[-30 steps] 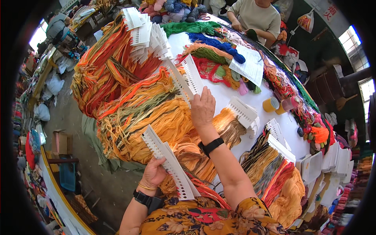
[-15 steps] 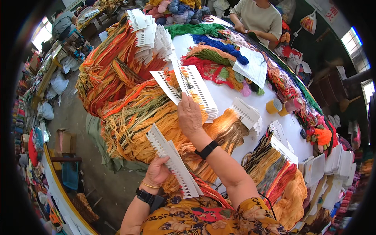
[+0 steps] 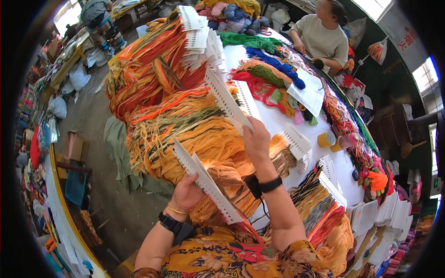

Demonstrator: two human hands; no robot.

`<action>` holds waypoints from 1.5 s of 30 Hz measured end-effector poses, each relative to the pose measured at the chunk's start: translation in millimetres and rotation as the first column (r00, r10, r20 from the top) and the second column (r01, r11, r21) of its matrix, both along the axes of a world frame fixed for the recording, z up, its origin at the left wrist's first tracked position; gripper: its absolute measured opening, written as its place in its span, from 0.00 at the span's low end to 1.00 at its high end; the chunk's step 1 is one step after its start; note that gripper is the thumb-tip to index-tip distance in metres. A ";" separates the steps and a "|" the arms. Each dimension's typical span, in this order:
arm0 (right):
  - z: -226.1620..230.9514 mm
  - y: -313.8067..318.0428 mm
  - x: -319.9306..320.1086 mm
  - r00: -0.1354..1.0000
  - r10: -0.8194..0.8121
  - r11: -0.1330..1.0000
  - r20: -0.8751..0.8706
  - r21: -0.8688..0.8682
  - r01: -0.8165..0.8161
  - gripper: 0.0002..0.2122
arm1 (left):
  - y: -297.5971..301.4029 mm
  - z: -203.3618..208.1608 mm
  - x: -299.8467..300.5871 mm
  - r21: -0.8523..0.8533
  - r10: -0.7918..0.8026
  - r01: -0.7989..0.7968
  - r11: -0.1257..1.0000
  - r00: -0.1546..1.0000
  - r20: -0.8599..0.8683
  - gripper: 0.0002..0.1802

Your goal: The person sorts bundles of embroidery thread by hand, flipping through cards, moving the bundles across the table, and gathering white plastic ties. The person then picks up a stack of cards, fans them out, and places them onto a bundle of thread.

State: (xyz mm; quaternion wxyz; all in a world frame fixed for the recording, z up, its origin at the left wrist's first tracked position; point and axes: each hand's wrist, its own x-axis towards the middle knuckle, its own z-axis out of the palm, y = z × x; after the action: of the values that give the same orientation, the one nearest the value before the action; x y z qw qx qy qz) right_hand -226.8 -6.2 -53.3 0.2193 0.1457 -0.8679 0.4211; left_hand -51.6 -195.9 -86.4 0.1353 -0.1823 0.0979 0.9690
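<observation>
Nearest, on the left, white punched cards (image 3: 209,186) are gripped by the left hand (image 3: 187,193), its fingers curled around their left edge. Farther off and rightward, a punched strip (image 3: 226,98) is pinched at its near end by the right hand (image 3: 257,142), over orange yarn (image 3: 194,136). Beyond, a blue skein (image 3: 276,66) is laid across the desk (image 3: 345,178).

Threads (image 3: 185,134) cover the left of the desk (image 3: 273,119). The left grip (image 3: 187,193) holds a card (image 3: 205,180) over their near part; farther and rightward, the right grip (image 3: 257,142) holds another card (image 3: 225,98). Further right, two spools (image 3: 326,139); behind them, a sheet (image 3: 308,92). On the floor (image 3: 111,217), left, a box (image 3: 77,147).
</observation>
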 end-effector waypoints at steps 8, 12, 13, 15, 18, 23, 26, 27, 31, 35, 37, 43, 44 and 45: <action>34.3 41.4 144.0 0.944 0.116 0.980 0.310 -0.188 -0.058 0.03 | -2.3 4.5 7.9 -0.097 0.020 -0.028 0.995 0.996 -0.088 0.19; 31.8 56.4 197.1 0.864 0.218 0.947 0.454 -0.311 -0.076 0.02 | 9.8 25.8 11.4 -0.132 0.017 -0.031 0.991 0.994 -0.107 0.14; 29.3 60.7 204.5 0.862 0.225 0.947 0.454 -0.311 -0.083 0.02 | 12.4 24.9 13.1 -0.144 -0.002 -0.014 0.989 0.994 -0.112 0.15; 23.4 67.9 215.3 0.857 0.235 0.952 0.459 -0.287 -0.108 0.02 | 16.4 24.0 20.2 -0.144 0.005 -0.023 0.989 0.992 -0.124 0.15; 26.7 76.6 224.4 0.876 0.273 0.950 0.397 -0.252 -0.182 0.02 | 22.4 22.0 28.1 -0.163 -0.043 0.016 0.986 0.986 -0.164 0.19; 49.4 88.8 242.0 0.841 0.317 0.949 0.438 -0.149 -0.279 0.02 | 33.2 33.3 39.3 -0.166 -0.019 -0.013 0.986 0.982 -0.190 0.17; 59.1 92.5 253.2 0.816 0.323 0.946 0.479 -0.142 -0.291 0.03 | 32.6 35.2 44.5 -0.156 -0.128 0.097 0.983 0.971 -0.200 0.18; 66.5 90.8 256.9 0.824 0.331 0.944 0.460 -0.146 -0.297 0.03 | 32.2 36.4 46.1 -0.153 -0.122 0.091 0.984 0.971 -0.204 0.18; 93.2 71.4 267.3 0.859 0.364 0.930 0.360 -0.089 -0.357 0.05 | 22.1 43.4 53.0 -0.116 -0.191 0.163 0.980 0.939 -0.288 0.20; 115.3 35.5 281.8 0.858 0.375 0.926 0.350 -0.098 -0.365 0.06 | -15.8 66.7 77.4 -0.106 -0.189 0.164 0.981 0.935 -0.299 0.22; 123.1 15.3 291.0 0.848 0.364 0.930 0.385 -0.102 -0.353 0.06 | -40.7 82.3 97.2 -0.113 -0.140 0.108 0.988 0.932 -0.335 0.21; 126.4 -96.1 331.1 0.791 0.419 0.903 0.445 -0.291 -0.315 0.07 | -145.5 128.5 188.9 -0.238 0.089 -0.213 0.948 0.892 -0.444 0.19; 121.5 -120.1 337.5 0.826 0.463 0.855 0.322 -0.410 -0.319 0.07 | -165.1 136.9 206.4 -0.302 0.125 -0.291 0.908 0.875 -0.467 0.19; 116.6 -143.5 343.8 0.851 0.488 0.785 0.195 -0.524 -0.330 0.07 | -185.6 144.4 222.2 -0.303 0.149 -0.323 0.897 0.865 -0.480 0.19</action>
State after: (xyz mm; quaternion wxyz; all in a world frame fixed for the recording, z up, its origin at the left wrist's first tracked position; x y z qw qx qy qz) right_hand 116.9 -149.7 63.3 0.0062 0.2048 -0.7091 0.6747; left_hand 170.6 -381.5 58.0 -0.0496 0.0107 0.2852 0.9571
